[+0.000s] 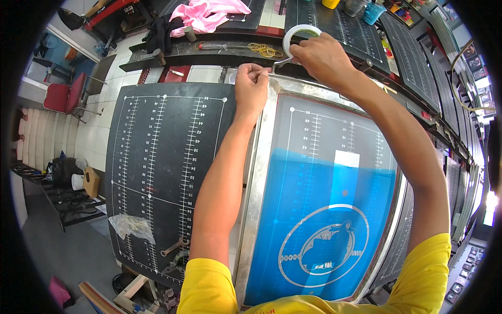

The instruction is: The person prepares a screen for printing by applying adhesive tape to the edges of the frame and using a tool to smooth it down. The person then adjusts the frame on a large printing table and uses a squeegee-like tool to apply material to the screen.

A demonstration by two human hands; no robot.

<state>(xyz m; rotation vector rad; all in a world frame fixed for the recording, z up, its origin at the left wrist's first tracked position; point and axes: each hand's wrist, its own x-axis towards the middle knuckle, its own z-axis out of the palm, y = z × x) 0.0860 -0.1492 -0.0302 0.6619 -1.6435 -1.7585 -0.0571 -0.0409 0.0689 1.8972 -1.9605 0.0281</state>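
- Clamping a white tape roll point(287, 42) in the right hand point(324, 57), near the far edge of the screen frame point(259, 157).
- Pinching its loose strip point(283, 62) in the left hand point(252, 88), by the far left corner.

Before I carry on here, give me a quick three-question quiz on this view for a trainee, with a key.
1. Multiple choice: the tape roll is held by
A) the left hand
B) the right hand
C) neither hand

2. True or false: the clear plastic bag lies on the dark board left of the framed screen.

3. Fill in: the wrench lies to the ____ of the plastic bag in the picture.

Key: 1 B; 2 true; 3 right.
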